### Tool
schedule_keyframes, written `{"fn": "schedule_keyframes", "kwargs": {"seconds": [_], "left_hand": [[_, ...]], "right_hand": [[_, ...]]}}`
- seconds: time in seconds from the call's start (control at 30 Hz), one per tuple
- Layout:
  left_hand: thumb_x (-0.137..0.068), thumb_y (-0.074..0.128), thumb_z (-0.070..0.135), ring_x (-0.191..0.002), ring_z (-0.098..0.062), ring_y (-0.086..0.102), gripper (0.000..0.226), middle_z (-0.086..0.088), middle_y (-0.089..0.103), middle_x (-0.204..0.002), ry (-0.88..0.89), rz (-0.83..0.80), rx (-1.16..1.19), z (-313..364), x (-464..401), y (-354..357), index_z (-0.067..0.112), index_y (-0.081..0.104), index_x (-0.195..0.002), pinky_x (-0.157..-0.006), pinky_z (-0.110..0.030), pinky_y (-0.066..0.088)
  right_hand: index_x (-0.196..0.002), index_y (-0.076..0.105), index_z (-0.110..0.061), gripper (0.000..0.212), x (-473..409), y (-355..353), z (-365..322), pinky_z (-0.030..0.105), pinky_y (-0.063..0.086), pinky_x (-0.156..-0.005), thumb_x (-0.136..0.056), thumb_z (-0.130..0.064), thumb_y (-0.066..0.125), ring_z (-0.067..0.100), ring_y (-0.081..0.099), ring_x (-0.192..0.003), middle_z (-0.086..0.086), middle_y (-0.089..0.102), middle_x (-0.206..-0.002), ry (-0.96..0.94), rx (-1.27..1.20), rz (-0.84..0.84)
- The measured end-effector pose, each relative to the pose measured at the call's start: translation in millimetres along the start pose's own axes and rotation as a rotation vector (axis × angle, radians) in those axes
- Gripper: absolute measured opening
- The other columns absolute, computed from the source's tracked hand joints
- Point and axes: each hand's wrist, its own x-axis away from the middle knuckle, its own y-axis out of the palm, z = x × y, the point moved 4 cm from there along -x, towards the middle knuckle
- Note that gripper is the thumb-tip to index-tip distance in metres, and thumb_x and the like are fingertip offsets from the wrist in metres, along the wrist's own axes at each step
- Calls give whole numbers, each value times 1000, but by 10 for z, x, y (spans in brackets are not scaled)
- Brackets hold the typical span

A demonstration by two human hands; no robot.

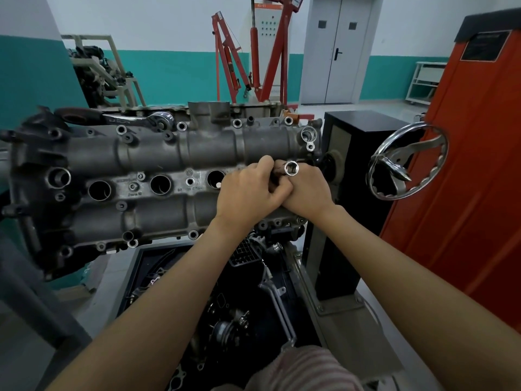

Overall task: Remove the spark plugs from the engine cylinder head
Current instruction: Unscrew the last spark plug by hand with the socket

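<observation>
at the middle of the view, just past centre toward one o'clock, both hands meet over the right end of the grey cast-metal engine cylinder head [158, 153]. the right hand [306, 187] curls its fingers round a chrome spark plug socket [290, 167], whose open hex mouth faces up toward the camera; its long axis runs down and away into the hands, so the lower end is hidden. the left hand [251, 190] is curled against the right, fingers closed on the same tool; whether a plug sits in it cannot be told.

the cylinder head lies with its long axis from nine o'clock to three o'clock, slightly tilted, its top face toward the viewer. three round dark spark plug wells [160, 184] show in a row along its middle, left of the hands; the fourth place is covered by the hands. at eleven o'clock a chrome ratchet wrench [141, 119] rests on the head's far edge.

at three o'clock a chrome handwheel [408, 160] stands on a black stand box [352, 153], with a tall orange-red cabinet [465, 165] beyond. at six o'clock, below the forearms, dark engine parts lie in a black tray [141, 277]. at twelve o'clock a red engine hoist [234, 60] stands before a white and teal wall [169, 69], grey double doors [338, 49] at one o'clock, floor pale grey.
</observation>
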Motion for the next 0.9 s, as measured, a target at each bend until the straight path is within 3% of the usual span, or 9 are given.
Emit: {"fn": "schedule_keyframes", "kwargs": {"seconds": [0.2,0.57,0.77,0.9], "left_hand": [[-80,42,35,-42,-12,27,25,8,31,-51,30,16,-35,4,12,-24,17,30,-68,-44,-13,7],[-81,44,34,-44,-14,31,25,6,36,-54,-7,-21,-2,6,18,-32,15,32,-71,-42,-16,12],[-84,47,32,-46,-14,33,24,4,38,-60,-11,-52,2,1,18,-21,15,32,-75,-42,-17,13],[-87,46,30,-45,-18,39,23,1,42,-62,-28,-49,-11,-7,7,-18,14,34,-77,-40,-20,17]], "right_hand": [[-85,62,-11,37,-1,8,12,27,29,-54,-72,-32,34,23,56,-64,4,62,-69,7,28,17],[-83,59,-11,32,4,13,4,27,27,-54,-73,-32,36,23,56,-66,3,61,-69,-19,43,46],[-81,34,-19,14,-1,1,-23,20,18,-45,-76,-29,43,13,38,-55,-15,31,-57,-28,-23,0],[-80,35,-20,12,1,5,-26,19,17,-45,-76,-29,43,10,38,-53,-17,31,-56,-24,-9,13]]}}
